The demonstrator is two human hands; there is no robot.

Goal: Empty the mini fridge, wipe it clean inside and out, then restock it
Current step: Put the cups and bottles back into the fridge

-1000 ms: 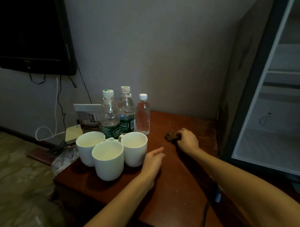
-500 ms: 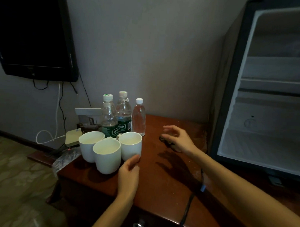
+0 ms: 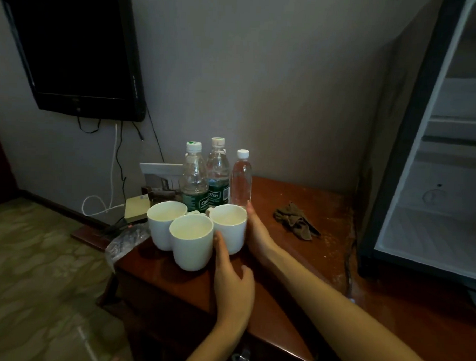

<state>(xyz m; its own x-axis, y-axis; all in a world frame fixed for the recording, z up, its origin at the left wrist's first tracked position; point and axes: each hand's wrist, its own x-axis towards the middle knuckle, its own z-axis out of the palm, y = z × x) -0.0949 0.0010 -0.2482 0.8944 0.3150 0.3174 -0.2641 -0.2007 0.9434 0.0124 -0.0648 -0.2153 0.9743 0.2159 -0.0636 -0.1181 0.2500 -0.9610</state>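
Three white mugs stand together on the wooden table: a left mug, a middle mug and a right mug. Behind them stand two green-labelled water bottles and a small clear bottle. My right hand lies with straight fingers against the right mug's right side. My left hand touches that mug's front with a fingertip, thumb spread apart. A brown cloth lies crumpled on the table. The mini fridge at right stands open, its white inside bare.
A dark TV hangs on the wall at left, with cables trailing down. A small box and a crinkled plastic bag sit at the table's left edge. A black cord runs along the fridge's side.
My right hand let go of the brown cloth and moved left to the right mug. My left hand slid forward to the mugs. The cloth now lies loose.
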